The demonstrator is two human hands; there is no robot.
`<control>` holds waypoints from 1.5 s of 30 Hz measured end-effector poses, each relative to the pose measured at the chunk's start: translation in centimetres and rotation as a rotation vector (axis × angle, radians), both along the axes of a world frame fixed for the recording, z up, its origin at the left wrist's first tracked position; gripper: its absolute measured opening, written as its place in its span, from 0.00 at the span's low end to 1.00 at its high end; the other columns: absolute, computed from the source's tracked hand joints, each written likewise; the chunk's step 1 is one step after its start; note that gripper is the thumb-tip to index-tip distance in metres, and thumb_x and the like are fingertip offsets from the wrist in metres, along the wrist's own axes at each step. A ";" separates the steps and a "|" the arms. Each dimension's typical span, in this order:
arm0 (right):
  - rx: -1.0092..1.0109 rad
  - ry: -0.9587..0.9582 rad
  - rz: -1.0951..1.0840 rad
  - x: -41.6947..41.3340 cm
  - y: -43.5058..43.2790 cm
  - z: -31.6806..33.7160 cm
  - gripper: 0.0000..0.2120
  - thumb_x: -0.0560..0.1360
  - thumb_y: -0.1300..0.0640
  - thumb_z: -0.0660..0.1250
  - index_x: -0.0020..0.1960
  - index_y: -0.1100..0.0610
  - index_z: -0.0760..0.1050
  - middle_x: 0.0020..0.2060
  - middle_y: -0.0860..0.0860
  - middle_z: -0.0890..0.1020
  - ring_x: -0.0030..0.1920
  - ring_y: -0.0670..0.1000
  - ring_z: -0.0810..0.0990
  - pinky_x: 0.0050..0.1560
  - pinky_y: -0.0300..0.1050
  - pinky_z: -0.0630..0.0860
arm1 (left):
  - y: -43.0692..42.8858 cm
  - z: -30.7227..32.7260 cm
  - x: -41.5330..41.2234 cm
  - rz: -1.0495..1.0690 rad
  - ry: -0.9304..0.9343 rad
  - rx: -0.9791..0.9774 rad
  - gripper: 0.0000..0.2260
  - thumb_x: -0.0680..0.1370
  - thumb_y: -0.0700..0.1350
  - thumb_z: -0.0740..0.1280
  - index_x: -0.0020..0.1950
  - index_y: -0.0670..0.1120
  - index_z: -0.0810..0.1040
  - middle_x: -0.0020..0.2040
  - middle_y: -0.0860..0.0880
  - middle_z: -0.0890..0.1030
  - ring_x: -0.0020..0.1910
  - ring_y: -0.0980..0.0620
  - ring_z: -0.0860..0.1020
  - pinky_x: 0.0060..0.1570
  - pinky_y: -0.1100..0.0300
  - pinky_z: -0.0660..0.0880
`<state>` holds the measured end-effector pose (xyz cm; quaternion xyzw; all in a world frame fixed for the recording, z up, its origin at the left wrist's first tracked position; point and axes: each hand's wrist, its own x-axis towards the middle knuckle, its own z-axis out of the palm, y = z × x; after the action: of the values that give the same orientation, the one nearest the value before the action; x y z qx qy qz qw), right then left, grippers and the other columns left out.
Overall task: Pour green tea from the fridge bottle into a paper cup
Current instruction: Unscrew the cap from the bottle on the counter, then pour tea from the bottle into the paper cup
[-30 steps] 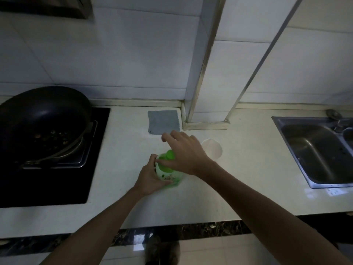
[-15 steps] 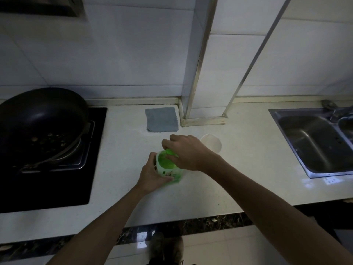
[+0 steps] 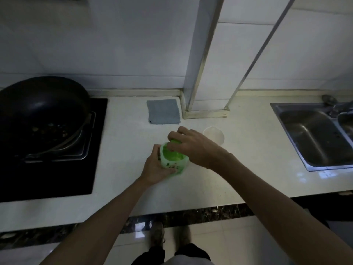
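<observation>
A green tea bottle (image 3: 174,159) stands upright on the white counter (image 3: 238,169), seen from above. My left hand (image 3: 156,169) grips its body from the left side. Over the top, my right hand (image 3: 193,148) has its fingers curled round the green cap (image 3: 175,141), most of which is hidden under them. A white paper cup (image 3: 214,135) stands upright just right of and behind the bottle, partly covered by my right hand.
A grey cloth (image 3: 163,111) lies behind the bottle near a tiled pillar (image 3: 206,73). A black wok (image 3: 42,111) sits on the stove (image 3: 57,169) at the left. A steel sink (image 3: 313,136) is at the right.
My right hand's fingers have closed down over the cap and turned a little. The bottle and the cup have stayed where they were.
</observation>
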<state>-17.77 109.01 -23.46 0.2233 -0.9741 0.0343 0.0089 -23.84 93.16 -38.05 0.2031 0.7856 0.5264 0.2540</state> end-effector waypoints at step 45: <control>-0.664 -0.193 -0.799 14.4 16.0 -20.7 0.23 0.78 0.57 0.67 0.71 0.58 0.69 0.65 0.56 0.73 0.65 0.53 0.71 0.66 0.42 0.68 | 3.2 1.6 4.5 0.311 -0.052 -0.039 0.32 0.63 0.33 0.79 0.60 0.49 0.68 0.51 0.53 0.78 0.49 0.58 0.77 0.38 0.68 0.77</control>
<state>-3.40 125.05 -44.13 -0.1843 -0.9164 0.3553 0.0020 -19.38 96.38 -36.46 0.0601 0.8110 0.5489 0.1935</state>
